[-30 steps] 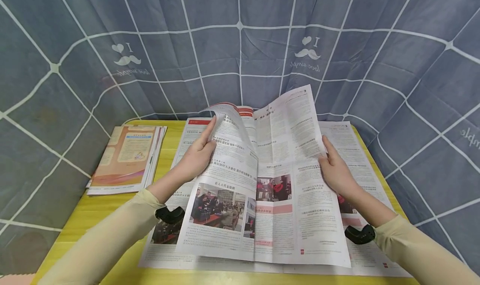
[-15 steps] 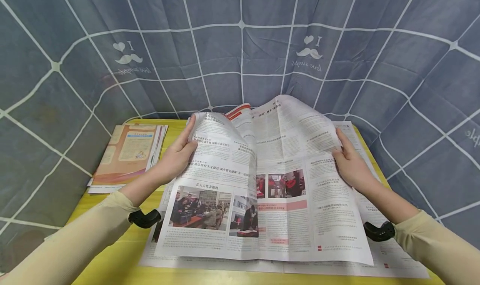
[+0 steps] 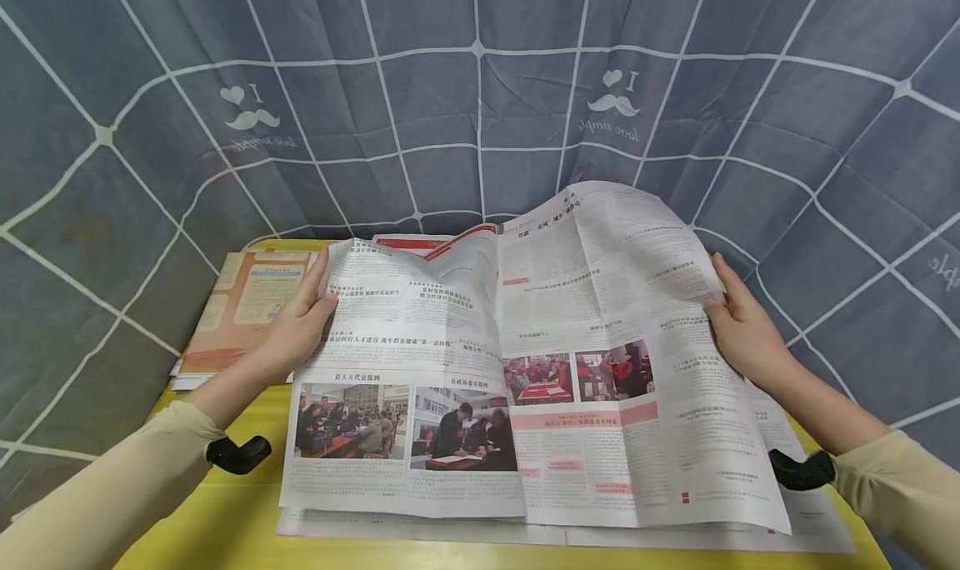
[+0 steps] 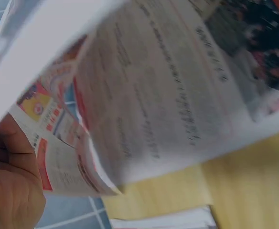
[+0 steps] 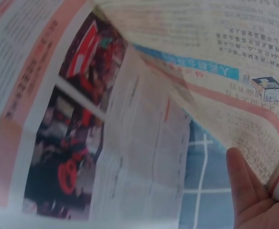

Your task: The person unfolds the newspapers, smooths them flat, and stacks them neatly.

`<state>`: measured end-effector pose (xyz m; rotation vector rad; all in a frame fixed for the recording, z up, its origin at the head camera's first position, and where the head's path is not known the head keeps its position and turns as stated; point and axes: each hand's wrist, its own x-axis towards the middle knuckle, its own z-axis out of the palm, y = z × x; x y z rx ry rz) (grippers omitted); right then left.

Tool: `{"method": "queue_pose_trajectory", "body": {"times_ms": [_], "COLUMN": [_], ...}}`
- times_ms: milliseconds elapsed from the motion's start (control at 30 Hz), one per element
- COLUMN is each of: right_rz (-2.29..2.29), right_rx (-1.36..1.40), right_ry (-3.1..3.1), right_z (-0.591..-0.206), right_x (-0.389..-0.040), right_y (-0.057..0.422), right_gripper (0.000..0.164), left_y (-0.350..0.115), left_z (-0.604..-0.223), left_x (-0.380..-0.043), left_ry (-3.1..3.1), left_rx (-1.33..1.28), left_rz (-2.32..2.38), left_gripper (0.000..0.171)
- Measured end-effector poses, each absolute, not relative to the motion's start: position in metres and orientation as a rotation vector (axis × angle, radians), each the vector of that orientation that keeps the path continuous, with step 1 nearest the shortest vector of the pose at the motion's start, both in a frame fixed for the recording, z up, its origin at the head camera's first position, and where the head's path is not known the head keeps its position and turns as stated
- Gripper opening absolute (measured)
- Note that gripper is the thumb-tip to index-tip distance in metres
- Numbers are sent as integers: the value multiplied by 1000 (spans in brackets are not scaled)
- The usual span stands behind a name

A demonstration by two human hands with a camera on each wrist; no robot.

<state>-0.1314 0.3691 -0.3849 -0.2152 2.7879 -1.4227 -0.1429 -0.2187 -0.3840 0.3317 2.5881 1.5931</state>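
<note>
A newspaper sheet (image 3: 390, 357) is spread wide between my two hands, its middle fold running down the centre of the head view. My left hand (image 3: 300, 324) pinches the left edge, with the thumb on the near face. At the right edge, my right hand (image 3: 746, 332) grips the paper between thumb and fingers, and the upper right part bows upward. In the left wrist view the curled fingers of the left hand (image 4: 15, 179) show beside the page's underside. The right wrist view has the right hand's thumb (image 5: 242, 174) against the printed sheet.
More newspaper (image 3: 420, 526) lies flat on the yellow table (image 3: 217, 520) beneath the raised sheet. A stack of folded papers with an orange cover (image 3: 240, 312) sits at the left. A grey curtain (image 3: 420, 95) with white lines hangs around the table.
My hands have moved apart, left hand leftward and right hand rightward, drawing the sheet from partly folded to widely spread. Its left half now overlaps the orange stack's edge.
</note>
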Motion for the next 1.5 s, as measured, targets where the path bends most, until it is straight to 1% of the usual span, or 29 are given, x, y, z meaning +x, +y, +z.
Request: {"method": "queue_pose_trajectory", "body": {"times_ms": [200,533,700,967,1133,1500], "right_rz": [-1259,-1219,-1201,-1132,-1028,-1023], "right_rx": [-208,-198,-182,-218,-179,-61], "right_ry": [2869,2901,2895,2914,2878,2569], "right_z": [-390,-401,-407,-419,-425,-437], "right_x": [-133,-131,-130,-128,-126,-133], "right_y": [385,406,417,434,442,476], "right_gripper": [64,64,64,65,68,80], "left_y": [-232,-250,-256,-264,-268,-267], "left_z": [-401,-429,-439,-449,-456,-468], "left_x": [-139,-139,-139,-139,-143,-147], "left_ry": [2561,2516,2503,2510,2501,2486], "left_rx": [290,200,193,110,81,93], "left_rz": [1546,1472,1429,1318,1297,1330], "left_gripper": [67,68,70,72,73,71]}}
